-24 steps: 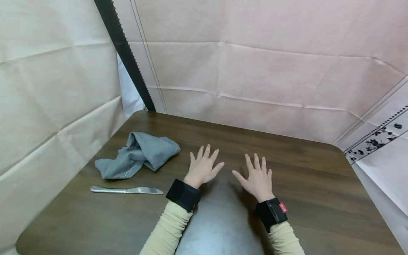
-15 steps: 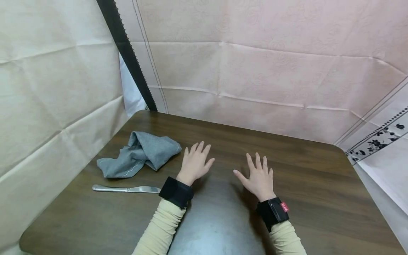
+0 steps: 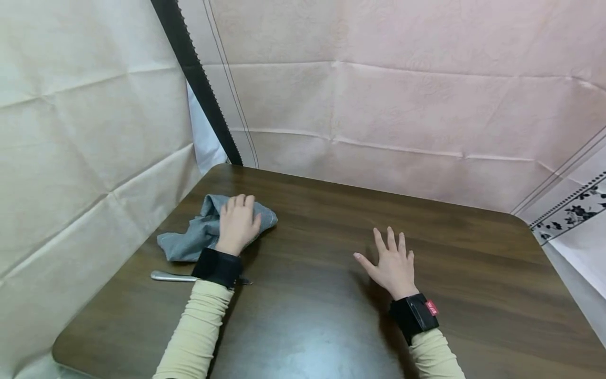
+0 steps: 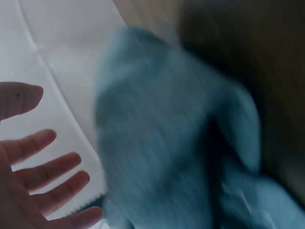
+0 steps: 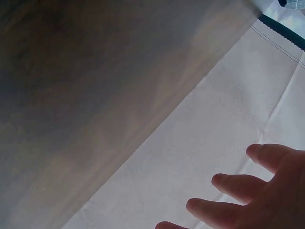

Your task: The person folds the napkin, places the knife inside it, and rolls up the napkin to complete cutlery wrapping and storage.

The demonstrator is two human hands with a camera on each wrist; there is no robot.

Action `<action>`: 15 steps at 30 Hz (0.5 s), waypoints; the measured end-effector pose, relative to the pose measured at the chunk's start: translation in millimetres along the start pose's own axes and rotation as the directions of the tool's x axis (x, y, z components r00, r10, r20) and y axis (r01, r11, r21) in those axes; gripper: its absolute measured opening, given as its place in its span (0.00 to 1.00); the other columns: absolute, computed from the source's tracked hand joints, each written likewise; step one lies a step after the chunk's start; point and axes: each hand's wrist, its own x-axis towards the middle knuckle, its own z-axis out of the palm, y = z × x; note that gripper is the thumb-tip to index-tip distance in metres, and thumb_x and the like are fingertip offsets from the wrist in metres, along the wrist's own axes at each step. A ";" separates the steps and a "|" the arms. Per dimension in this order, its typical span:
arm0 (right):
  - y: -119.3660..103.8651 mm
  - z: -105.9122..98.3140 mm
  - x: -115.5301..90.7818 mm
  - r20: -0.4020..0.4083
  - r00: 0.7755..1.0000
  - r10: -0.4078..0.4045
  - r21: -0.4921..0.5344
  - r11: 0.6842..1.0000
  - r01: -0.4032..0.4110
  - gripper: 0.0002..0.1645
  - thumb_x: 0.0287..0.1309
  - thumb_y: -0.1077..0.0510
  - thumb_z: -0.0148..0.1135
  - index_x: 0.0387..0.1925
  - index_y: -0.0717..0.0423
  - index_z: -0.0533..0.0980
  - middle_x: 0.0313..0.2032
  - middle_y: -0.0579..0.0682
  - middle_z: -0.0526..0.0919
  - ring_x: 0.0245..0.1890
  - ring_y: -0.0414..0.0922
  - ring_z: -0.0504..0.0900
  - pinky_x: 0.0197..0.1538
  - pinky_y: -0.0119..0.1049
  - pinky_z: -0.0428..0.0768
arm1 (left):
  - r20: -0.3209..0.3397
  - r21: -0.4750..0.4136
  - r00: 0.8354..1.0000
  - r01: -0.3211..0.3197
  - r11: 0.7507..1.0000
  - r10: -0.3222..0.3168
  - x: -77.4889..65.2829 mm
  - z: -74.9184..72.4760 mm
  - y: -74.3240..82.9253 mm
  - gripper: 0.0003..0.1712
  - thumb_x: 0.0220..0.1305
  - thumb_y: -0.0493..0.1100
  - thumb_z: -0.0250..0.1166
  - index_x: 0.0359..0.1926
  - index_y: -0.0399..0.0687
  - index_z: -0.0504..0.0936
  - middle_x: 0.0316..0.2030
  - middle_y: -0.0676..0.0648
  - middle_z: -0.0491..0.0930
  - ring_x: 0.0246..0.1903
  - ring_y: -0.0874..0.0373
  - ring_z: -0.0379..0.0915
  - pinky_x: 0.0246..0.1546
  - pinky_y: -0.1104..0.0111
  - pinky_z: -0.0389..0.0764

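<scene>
A crumpled blue-grey cloth [image 3: 184, 246] lies at the left of the table. My left hand [image 3: 236, 223] is over its right half, overlapping it in the head view. In the left wrist view, the fingers [image 4: 52, 167] are spread beside the blurred cloth [image 4: 157, 124] with nothing between them. Under the left wrist, a silver table knife [image 3: 172, 276] shows its handle and blade tip, while its middle is hidden by the black wristband. My right hand [image 3: 394, 267] hovers palm down over the table's right half, fingers apart, holding nothing.
The brown wooden table [image 3: 303, 316] has rounded corners. Pale creased sheets [image 3: 402, 105] hang behind it and on the left side, with a black strip [image 3: 199, 79] running down the back left corner. A floral band [image 3: 573, 216] crosses the sheet at the right.
My left hand has moved left from mid-table to over the cloth, and its forearm now covers part of the knife. The right hand stays about where it was. The head view has shifted slightly.
</scene>
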 end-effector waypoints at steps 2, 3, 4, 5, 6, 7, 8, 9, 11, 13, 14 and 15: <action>0.7 -0.3 -0.2 0.000 1.000 -0.001 -0.003 1.000 0.001 0.51 0.53 0.29 0.49 0.68 0.55 0.52 0.67 0.66 0.48 0.65 0.66 0.42 0.55 0.68 0.50 | 0.007 -0.004 0.999 0.039 0.999 -0.039 1.1 -1.9 -12.2 0.25 0.55 0.46 0.62 0.50 0.37 0.68 0.48 0.34 0.69 0.50 0.37 0.61 0.45 0.45 0.63; 0.8 -0.5 -0.3 -0.002 1.000 -0.003 -0.003 1.000 0.003 0.51 0.53 0.29 0.49 0.68 0.55 0.52 0.67 0.66 0.48 0.65 0.66 0.42 0.55 0.68 0.50 | 0.023 -0.007 0.998 0.060 0.998 -0.060 1.5 -2.8 -17.2 0.27 0.55 0.46 0.62 0.52 0.37 0.67 0.49 0.33 0.67 0.50 0.36 0.59 0.46 0.44 0.62; 1.0 -0.5 -0.2 -0.005 1.000 -0.004 -0.003 1.000 0.004 0.51 0.53 0.29 0.49 0.68 0.55 0.53 0.66 0.66 0.48 0.65 0.66 0.42 0.55 0.68 0.50 | 0.038 -0.009 0.996 0.078 0.997 -0.077 1.9 -3.5 -21.7 0.28 0.55 0.47 0.62 0.53 0.37 0.66 0.50 0.32 0.66 0.51 0.35 0.58 0.46 0.41 0.60; 1.3 -0.4 -0.1 -0.006 1.000 -0.006 -0.003 1.000 0.006 0.51 0.53 0.29 0.49 0.68 0.55 0.53 0.66 0.66 0.48 0.65 0.66 0.42 0.55 0.68 0.50 | 0.064 -0.014 0.993 0.096 0.995 -0.095 2.2 -4.3 -25.6 0.31 0.55 0.48 0.62 0.55 0.38 0.65 0.52 0.32 0.64 0.53 0.35 0.55 0.47 0.39 0.57; 1.5 -0.3 0.0 -0.010 1.000 -0.007 -0.004 1.000 0.007 0.51 0.53 0.29 0.48 0.68 0.55 0.53 0.66 0.66 0.49 0.65 0.66 0.42 0.55 0.68 0.50 | 0.095 -0.019 0.989 0.116 0.993 -0.114 2.4 -4.9 -29.1 0.33 0.55 0.50 0.62 0.57 0.39 0.64 0.54 0.31 0.62 0.55 0.34 0.53 0.47 0.37 0.55; 1.8 -0.1 0.0 -0.013 1.000 -0.009 -0.004 1.000 0.009 0.51 0.53 0.29 0.48 0.68 0.55 0.53 0.66 0.66 0.49 0.65 0.66 0.42 0.55 0.68 0.51 | 0.133 -0.023 0.982 0.137 0.990 -0.132 2.5 -5.1 -32.2 0.34 0.55 0.51 0.62 0.59 0.39 0.63 0.55 0.30 0.60 0.57 0.33 0.50 0.47 0.34 0.52; 2.1 0.1 0.1 -0.015 1.000 -0.010 -0.005 1.000 0.010 0.51 0.53 0.28 0.48 0.68 0.56 0.53 0.66 0.66 0.49 0.65 0.66 0.42 0.55 0.68 0.51 | 0.175 -0.029 0.973 0.156 0.987 -0.149 2.5 -5.1 -34.9 0.36 0.55 0.52 0.62 0.61 0.40 0.62 0.57 0.30 0.58 0.59 0.32 0.47 0.47 0.32 0.50; 2.2 0.3 0.1 -0.016 1.000 -0.011 -0.003 1.000 0.011 0.51 0.53 0.28 0.48 0.68 0.56 0.53 0.66 0.66 0.49 0.65 0.66 0.42 0.55 0.68 0.50 | 0.227 -0.027 0.960 0.176 0.984 -0.165 2.4 -4.9 -37.2 0.38 0.55 0.54 0.62 0.62 0.40 0.61 0.59 0.29 0.56 0.60 0.31 0.44 0.46 0.30 0.47; 2.7 0.7 0.1 -0.016 1.000 -0.011 -0.004 1.000 0.011 0.51 0.53 0.28 0.48 0.68 0.55 0.53 0.66 0.66 0.49 0.65 0.66 0.42 0.55 0.68 0.50 | 0.339 -0.020 0.921 0.214 0.977 -0.194 2.4 -3.2 -40.5 0.41 0.56 0.56 0.61 0.64 0.41 0.58 0.60 0.28 0.52 0.61 0.29 0.41 0.44 0.28 0.46; 3.0 0.9 -0.1 -0.013 1.000 -0.012 -0.003 1.000 0.012 0.51 0.53 0.28 0.48 0.68 0.56 0.53 0.66 0.66 0.49 0.65 0.66 0.42 0.55 0.68 0.50 | 0.441 -0.013 0.871 0.249 0.969 -0.217 2.5 -1.1 -42.0 0.42 0.56 0.55 0.61 0.66 0.42 0.56 0.60 0.27 0.51 0.59 0.27 0.42 0.42 0.27 0.49; 3.1 1.1 -0.1 -0.013 1.000 -0.012 -0.003 1.000 0.012 0.51 0.53 0.28 0.48 0.68 0.56 0.53 0.66 0.66 0.49 0.65 0.66 0.42 0.55 0.68 0.50 | 0.481 -0.009 0.848 0.259 0.966 -0.223 2.7 -0.1 -42.2 0.41 0.57 0.54 0.61 0.66 0.43 0.55 0.60 0.27 0.52 0.58 0.27 0.44 0.41 0.28 0.51; 3.3 1.4 -0.1 -0.011 1.000 -0.011 -0.003 1.000 0.011 0.51 0.53 0.28 0.48 0.68 0.56 0.53 0.66 0.66 0.49 0.65 0.66 0.42 0.55 0.68 0.50 | 0.512 -0.002 0.829 0.266 0.964 -0.227 2.9 1.0 -42.3 0.40 0.58 0.53 0.61 0.66 0.44 0.55 0.59 0.26 0.53 0.57 0.26 0.46 0.40 0.28 0.54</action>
